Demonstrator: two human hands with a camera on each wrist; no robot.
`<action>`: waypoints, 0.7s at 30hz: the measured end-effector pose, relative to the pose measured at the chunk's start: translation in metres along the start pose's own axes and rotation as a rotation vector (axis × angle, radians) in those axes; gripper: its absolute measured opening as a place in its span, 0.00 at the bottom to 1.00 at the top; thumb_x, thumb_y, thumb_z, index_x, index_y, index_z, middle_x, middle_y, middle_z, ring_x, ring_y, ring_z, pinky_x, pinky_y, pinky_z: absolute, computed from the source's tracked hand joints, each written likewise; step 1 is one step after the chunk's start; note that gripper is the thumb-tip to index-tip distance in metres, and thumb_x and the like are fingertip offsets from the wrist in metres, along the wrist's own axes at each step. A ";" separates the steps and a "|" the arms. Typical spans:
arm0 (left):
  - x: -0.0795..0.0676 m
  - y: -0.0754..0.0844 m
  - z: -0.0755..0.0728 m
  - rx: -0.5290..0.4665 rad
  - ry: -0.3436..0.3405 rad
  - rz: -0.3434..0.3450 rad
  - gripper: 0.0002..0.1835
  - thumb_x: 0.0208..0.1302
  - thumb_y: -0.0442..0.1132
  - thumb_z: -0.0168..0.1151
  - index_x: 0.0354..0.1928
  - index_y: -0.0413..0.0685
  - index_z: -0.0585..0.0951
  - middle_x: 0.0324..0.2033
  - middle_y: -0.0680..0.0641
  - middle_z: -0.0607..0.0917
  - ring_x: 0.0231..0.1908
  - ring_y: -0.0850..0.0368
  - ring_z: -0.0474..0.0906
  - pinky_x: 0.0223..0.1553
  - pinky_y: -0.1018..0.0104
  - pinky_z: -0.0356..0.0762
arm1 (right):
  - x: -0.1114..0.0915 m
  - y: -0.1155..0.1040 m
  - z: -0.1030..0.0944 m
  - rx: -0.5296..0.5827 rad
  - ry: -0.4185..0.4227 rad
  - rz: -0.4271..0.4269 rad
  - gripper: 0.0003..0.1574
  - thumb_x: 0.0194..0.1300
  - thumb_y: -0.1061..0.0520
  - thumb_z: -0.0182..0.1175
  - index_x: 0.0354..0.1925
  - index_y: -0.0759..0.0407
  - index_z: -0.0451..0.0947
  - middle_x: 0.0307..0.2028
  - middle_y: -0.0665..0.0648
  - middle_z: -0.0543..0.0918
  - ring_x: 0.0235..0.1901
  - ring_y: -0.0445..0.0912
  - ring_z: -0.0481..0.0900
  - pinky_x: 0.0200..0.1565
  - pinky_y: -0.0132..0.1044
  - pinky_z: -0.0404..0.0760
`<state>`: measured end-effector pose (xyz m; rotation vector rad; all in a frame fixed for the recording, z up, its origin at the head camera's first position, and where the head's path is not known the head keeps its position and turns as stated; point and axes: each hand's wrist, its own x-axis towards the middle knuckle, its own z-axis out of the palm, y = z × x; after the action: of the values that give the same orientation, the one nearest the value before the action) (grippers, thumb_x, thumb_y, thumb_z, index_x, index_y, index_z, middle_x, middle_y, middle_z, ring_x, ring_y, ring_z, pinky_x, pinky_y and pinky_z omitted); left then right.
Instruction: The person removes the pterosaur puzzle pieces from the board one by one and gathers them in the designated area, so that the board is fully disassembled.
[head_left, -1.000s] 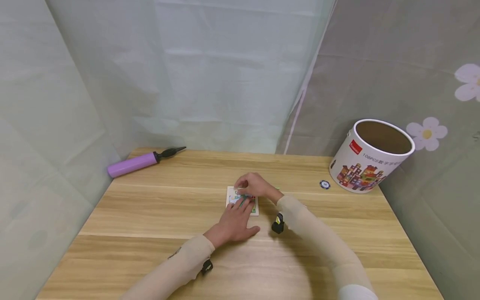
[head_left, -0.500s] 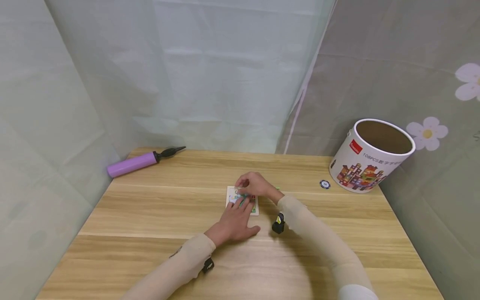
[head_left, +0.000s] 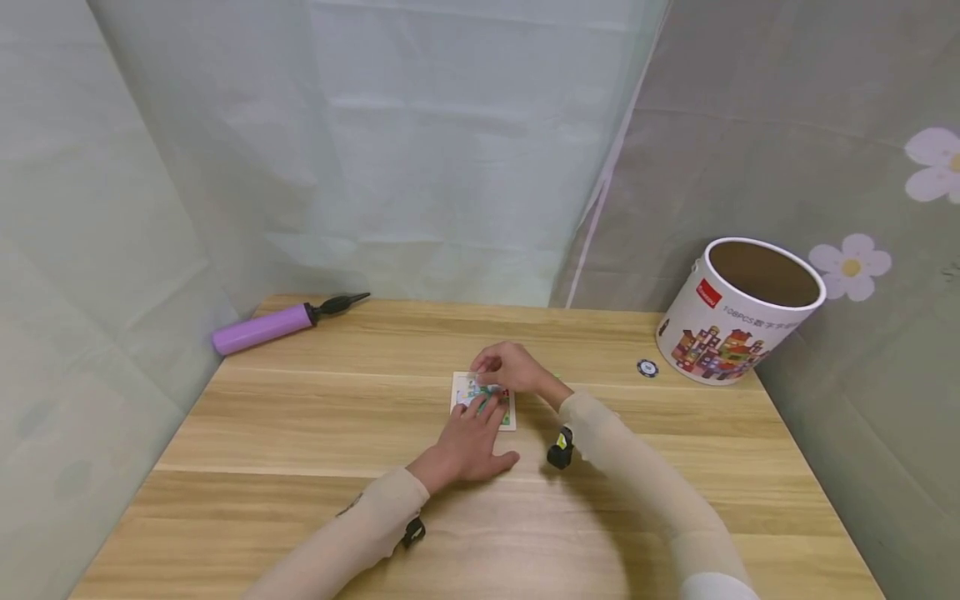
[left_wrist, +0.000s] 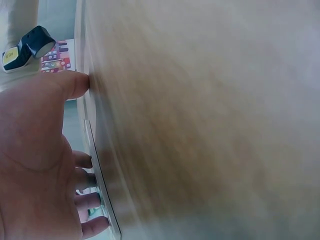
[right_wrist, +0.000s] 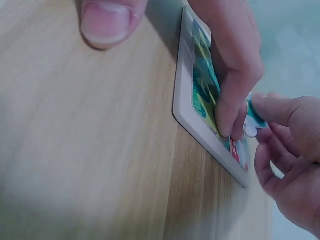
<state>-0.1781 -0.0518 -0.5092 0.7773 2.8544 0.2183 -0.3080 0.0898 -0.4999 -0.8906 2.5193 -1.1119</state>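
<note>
A small jigsaw puzzle board (head_left: 459,385) with a pale frame lies flat near the middle of the table. My left hand (head_left: 468,442) rests on its pictured face, fingers stretched out and thumb spread to the side. In the right wrist view, the left fingertips touch the green and red picture inside the frame (right_wrist: 185,100). Just over the far part of the board, my right hand (head_left: 512,368) pinches a green and white puzzle piece (right_wrist: 256,120) between thumb and fingers. The piece is tilted, and its far side is hidden by the fingers. Both hands cover much of the picture.
A purple hand pump (head_left: 262,329) with a black nozzle lies at the back left. A white bucket (head_left: 735,321) printed with buildings stands at the back right, beside a dark round chip (head_left: 647,368). Pale cloth walls (head_left: 450,167) enclose the table (head_left: 300,450).
My right wrist has shifted very slightly to the right, its fingers still over the far part of the board. The left hand stays in place on the board.
</note>
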 end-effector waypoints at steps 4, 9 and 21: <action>0.000 -0.002 0.002 0.001 0.002 0.002 0.47 0.70 0.69 0.50 0.78 0.42 0.60 0.79 0.42 0.57 0.77 0.40 0.54 0.70 0.36 0.59 | -0.003 -0.002 -0.003 -0.008 0.027 -0.021 0.09 0.67 0.60 0.69 0.45 0.60 0.87 0.38 0.51 0.89 0.38 0.41 0.85 0.45 0.35 0.84; 0.002 -0.004 0.007 -0.002 0.016 0.011 0.48 0.70 0.71 0.48 0.79 0.43 0.59 0.80 0.42 0.56 0.76 0.40 0.55 0.69 0.37 0.60 | -0.016 0.001 -0.019 0.002 0.074 -0.023 0.11 0.67 0.61 0.69 0.47 0.63 0.86 0.39 0.53 0.89 0.40 0.44 0.87 0.49 0.40 0.85; 0.000 -0.002 0.004 -0.003 0.027 0.011 0.48 0.70 0.69 0.50 0.79 0.42 0.59 0.80 0.41 0.56 0.76 0.40 0.56 0.69 0.37 0.60 | -0.067 0.032 -0.073 0.015 0.198 0.088 0.10 0.65 0.63 0.70 0.45 0.66 0.86 0.39 0.58 0.89 0.41 0.50 0.87 0.50 0.45 0.85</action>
<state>-0.1782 -0.0533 -0.5136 0.7959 2.8748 0.2361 -0.3022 0.1908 -0.4748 -0.6889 2.6742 -1.2450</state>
